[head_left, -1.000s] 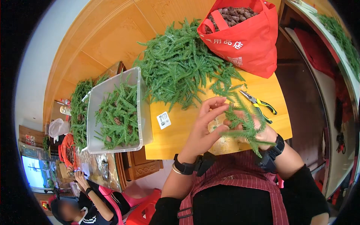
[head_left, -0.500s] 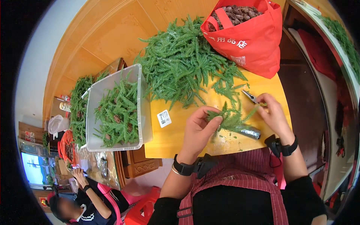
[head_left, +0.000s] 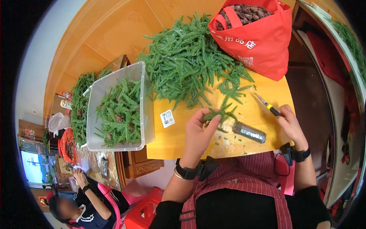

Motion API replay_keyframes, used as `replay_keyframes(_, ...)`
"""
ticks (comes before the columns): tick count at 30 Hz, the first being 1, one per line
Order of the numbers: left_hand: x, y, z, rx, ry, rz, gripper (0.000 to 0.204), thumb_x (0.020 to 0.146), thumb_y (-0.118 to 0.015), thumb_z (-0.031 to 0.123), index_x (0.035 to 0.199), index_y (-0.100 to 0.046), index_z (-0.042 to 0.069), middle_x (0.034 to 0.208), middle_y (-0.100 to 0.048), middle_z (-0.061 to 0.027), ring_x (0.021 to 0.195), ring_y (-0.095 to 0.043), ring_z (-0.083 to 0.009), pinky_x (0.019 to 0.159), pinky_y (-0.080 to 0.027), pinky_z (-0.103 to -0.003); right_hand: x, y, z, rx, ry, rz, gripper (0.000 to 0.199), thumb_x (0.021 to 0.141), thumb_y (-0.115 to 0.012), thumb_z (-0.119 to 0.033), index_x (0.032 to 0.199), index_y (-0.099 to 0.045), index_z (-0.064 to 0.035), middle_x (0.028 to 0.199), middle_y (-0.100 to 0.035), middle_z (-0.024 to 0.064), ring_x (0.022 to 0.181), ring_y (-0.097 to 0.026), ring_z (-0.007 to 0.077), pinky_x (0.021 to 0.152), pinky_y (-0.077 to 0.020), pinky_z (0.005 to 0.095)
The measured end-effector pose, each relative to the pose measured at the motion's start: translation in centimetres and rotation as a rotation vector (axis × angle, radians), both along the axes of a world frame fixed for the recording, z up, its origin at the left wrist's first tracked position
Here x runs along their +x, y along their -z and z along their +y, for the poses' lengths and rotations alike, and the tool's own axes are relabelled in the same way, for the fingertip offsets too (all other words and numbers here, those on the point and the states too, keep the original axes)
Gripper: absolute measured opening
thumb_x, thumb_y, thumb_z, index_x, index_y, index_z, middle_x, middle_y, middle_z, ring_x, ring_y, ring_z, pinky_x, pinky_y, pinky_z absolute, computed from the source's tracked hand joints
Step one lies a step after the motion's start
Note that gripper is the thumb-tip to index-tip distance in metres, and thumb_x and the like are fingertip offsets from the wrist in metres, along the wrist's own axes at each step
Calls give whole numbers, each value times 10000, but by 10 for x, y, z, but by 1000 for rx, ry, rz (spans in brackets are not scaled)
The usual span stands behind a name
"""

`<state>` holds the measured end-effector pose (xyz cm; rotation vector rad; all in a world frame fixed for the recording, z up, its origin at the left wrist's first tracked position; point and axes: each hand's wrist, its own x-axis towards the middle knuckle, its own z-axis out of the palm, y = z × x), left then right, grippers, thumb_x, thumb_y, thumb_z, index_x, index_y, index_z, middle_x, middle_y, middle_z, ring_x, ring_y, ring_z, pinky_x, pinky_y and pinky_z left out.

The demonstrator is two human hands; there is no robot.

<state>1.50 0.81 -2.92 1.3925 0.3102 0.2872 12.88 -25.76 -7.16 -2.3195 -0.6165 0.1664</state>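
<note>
Head view: the left hand (head_left: 198, 131) sits just below the centre of the picture, its fingers pinched on the stem of a small green sprig (head_left: 222, 112) that stands up over the yellow board (head_left: 263, 108), at about 1 o'clock from the hand. The right hand (head_left: 290, 126), at 3 o'clock from the left one and well apart from it, has its fingers curled around the handle of a yellow-and-black tool (head_left: 268, 106) whose tip points to 11 o'clock across the board. Between the two hands, lying flat on the board, is a silvery foil-wrapped cylinder (head_left: 249, 132); it touches neither hand. Both wrists wear dark bands.

At 12 o'clock from the sprig lies a big heap of green sprigs (head_left: 187, 61), spilling from the wooden table (head_left: 110, 34) onto the board. At 1 o'clock a red bag (head_left: 263, 42) stands open, filled with brown cones (head_left: 248, 12). At 9 o'clock a clear plastic bin (head_left: 148, 114) holds more sprigs with cones among them, its rim just beside a small white label (head_left: 167, 118) stuck on the board.

At 7 o'clock, near the picture's edge, another person (head_left: 82, 198) sits low, hands busy at something too small to tell
</note>
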Motion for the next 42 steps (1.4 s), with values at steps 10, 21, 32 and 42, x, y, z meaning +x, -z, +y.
replay_keyframes(10,-2,-1,-7,182,-92,-60,155,761,-632,40,898,-584,-16,791,-609,-16,690,-529,-53,624,-429,-189,-60,-58,44,762,-339,981,229,868,-506,-154,981,-532,44,777,-607,68,744,-584,121,712,-453,238)
replay_keyframes(21,-10,-1,-11,281,-163,-47,177,740,-656,58,882,-596,-28,729,-591,-9,667,-514,-47,599,-418,-192,-64,-57,74,496,-262,780,207,854,-508,-121,978,-549,39,829,-633,75,861,-563,124,797,-427,276)
replay_keyframes(32,-10,-9,-12,235,-84,17,160,767,-627,27,905,-580,-40,741,-591,-14,659,-515,-45,579,-416,-186,-49,-63,80,197,-443,185,144,749,-616,-125,834,-589,-12,775,-579,122,807,-551,274,722,-435,352)
replay_keyframes(42,-13,3,-3,277,-61,30,125,777,-612,52,868,-597,-33,654,-574,0,597,-487,-35,527,-399,-189,-39,-67,84,110,-585,90,167,758,-596,-143,744,-507,-3,696,-504,140,765,-503,325,671,-405,391)
